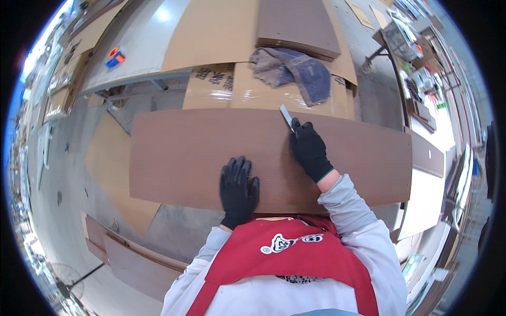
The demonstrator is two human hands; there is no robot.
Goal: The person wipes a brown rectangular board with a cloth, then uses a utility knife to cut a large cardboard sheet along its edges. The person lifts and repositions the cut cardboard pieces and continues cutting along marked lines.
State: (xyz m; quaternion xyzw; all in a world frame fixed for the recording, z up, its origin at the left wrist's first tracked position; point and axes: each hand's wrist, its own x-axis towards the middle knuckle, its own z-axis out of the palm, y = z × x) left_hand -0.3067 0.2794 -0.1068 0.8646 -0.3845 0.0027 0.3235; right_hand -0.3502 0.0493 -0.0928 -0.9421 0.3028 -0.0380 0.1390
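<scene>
A long brown wood-grain panel lies flat across the view in front of my red apron. My left hand, in a black glove, rests palm down on it near its front edge, holding nothing. In a matching glove, my right hand grips a thin, flat, pale blade-like tool. Its tip points away from me and reaches the panel's far edge. The tool's handle is hidden inside the fist, so its exact kind cannot be told. Just past that edge lies a crumpled purple-grey cloth.
Stacked brown panels lie on cardboard beyond the cloth. An orange-and-blue tape dispenser stands on the table at upper left. Boxes and tools crowd a bench at right. More panels lean at lower left, near a fan.
</scene>
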